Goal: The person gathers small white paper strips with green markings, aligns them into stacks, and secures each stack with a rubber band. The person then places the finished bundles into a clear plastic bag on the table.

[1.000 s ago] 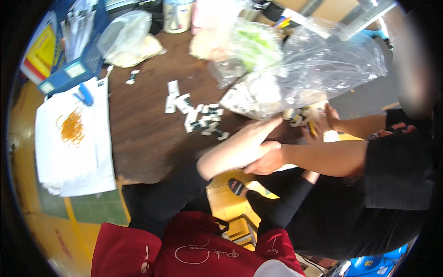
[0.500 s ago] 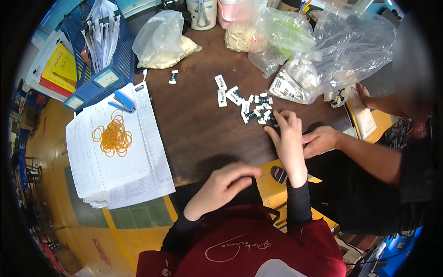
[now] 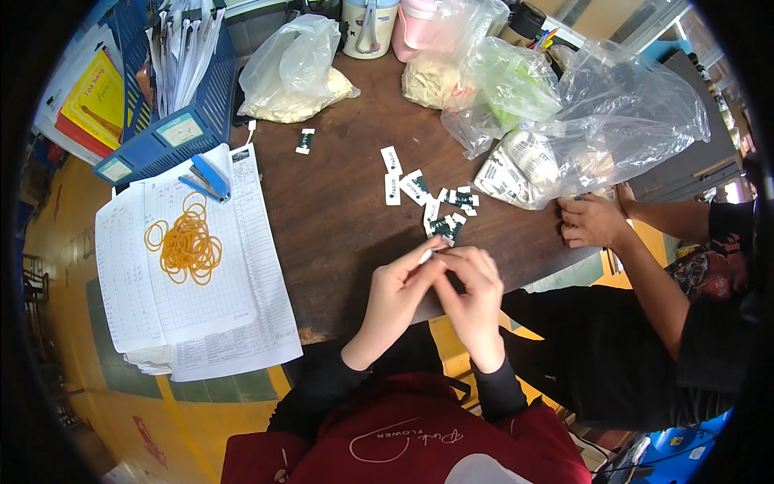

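Observation:
My left hand (image 3: 397, 284) and my right hand (image 3: 472, 289) meet at the fingertips over the table's near edge. Both are closed in a pinch on a small label (image 3: 425, 256), of which only a white bit shows; the fingers hide the rest. Just beyond my fingertips lies a loose pile of small white and dark green labels (image 3: 446, 229), some overlapping. Farther off, a few more labels (image 3: 392, 189) lie flat. A single label (image 3: 305, 140) sits apart, toward the clear bag on the left.
On the left, rubber bands (image 3: 190, 246) and a blue stapler (image 3: 211, 178) rest on papers (image 3: 218, 323) beside a blue file rack (image 3: 173, 133). Plastic bags (image 3: 516, 165) stand at the back right. A co-worker's hand (image 3: 592, 221) is at the table's right edge.
My right hand has left the label pile and come back toward me. My left hand has moved up and right to meet it. The co-worker's hand has shifted right, toward the bags.

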Motion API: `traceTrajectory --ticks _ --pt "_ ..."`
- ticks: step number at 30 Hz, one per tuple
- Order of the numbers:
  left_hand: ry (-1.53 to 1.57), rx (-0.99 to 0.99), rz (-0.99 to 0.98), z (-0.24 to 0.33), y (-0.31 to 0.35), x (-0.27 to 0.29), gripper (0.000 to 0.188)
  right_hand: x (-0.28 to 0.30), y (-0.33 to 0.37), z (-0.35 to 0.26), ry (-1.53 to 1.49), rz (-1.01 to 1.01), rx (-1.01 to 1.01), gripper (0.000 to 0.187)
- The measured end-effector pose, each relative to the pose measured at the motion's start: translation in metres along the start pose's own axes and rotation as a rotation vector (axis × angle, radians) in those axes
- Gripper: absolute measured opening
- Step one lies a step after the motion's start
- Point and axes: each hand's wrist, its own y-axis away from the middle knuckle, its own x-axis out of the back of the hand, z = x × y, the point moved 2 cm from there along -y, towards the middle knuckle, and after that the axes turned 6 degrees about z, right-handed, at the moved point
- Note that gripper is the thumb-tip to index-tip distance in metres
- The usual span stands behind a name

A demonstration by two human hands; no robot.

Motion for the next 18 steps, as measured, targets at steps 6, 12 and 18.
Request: traceTrajectory --ticks 6,12,18 --pt "0.102 -0.018 0.258 0.02 -0.01 0.033 0.03 -0.001 -0.026 0.028 0.067 0.07 -0.216 0.019" --pt "-0.063 0.049 0.169 0.022 -0.01 0.035 0.016 -0.016 -0.029 0.045 0.196 0.049 -0.233 0.018" --pt "-0.563 -0.138 0.063 0.022 -0.005 0.027 0.009 0.001 -0.009 0.03 -0.2 -0.153 -0.426 0.012"
